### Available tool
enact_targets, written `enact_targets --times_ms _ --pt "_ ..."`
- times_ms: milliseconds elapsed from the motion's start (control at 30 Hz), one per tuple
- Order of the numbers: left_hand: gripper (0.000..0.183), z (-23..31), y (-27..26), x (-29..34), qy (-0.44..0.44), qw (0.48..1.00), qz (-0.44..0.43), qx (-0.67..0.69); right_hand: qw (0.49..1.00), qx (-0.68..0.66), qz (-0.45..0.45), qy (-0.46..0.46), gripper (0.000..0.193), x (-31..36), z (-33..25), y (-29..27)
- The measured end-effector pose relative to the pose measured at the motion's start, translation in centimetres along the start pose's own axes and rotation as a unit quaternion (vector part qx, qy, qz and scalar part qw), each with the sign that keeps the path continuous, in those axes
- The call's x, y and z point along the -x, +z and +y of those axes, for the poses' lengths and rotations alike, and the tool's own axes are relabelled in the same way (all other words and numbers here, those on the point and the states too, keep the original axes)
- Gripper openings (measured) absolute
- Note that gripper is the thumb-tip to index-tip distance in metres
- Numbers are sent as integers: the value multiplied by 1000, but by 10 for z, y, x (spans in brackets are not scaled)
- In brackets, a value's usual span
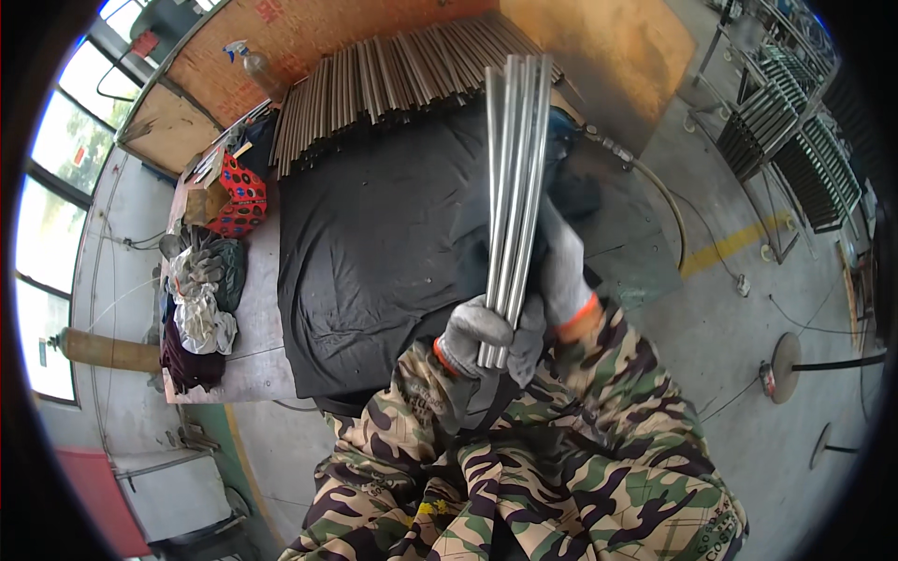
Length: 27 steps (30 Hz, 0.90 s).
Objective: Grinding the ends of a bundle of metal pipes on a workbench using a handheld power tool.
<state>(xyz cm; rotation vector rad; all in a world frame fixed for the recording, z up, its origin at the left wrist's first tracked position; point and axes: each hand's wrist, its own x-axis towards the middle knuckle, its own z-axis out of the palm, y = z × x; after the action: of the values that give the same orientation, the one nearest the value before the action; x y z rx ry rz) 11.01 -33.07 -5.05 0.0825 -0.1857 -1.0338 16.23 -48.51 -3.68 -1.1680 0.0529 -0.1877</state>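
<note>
My left hand (475, 327), in a grey-white work glove with an orange cuff, is closed around the lower part of a bundle of several shiny metal tubes (510, 196). The bundle stands tilted up in front of me, its far ends fanned slightly apart. Behind it is my right hand (563, 262), in a similar glove, with its fingers hidden by the tubes and a dark cloth (475, 245). That cloth shows on both sides of the bundle, bunched at my right hand and somewhat blurred; the hand appears closed on it.
A black sheet (365, 252) covers the worktable, with a long row of dull tubes (402, 75) at its far side. A spray bottle (257, 65), red patterned box (238, 201) and piled gloves and rags (201, 299) lie left. A hose (669, 192) and tube racks (786, 122) are right.
</note>
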Motion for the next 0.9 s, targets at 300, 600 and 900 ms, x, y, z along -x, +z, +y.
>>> enact_targets --times_ms 300,600,900 --pt "43 -34 -9 57 -43 987 137 -69 963 -211 -29 167 40 -26 -14 -20" --pt "41 -5 31 49 -38 688 408 -599 994 -23 68 -77 34 -70 -36 -9" --pt "37 -20 47 63 -30 600 482 -637 943 287 161 -45 76 -72 -2 21"
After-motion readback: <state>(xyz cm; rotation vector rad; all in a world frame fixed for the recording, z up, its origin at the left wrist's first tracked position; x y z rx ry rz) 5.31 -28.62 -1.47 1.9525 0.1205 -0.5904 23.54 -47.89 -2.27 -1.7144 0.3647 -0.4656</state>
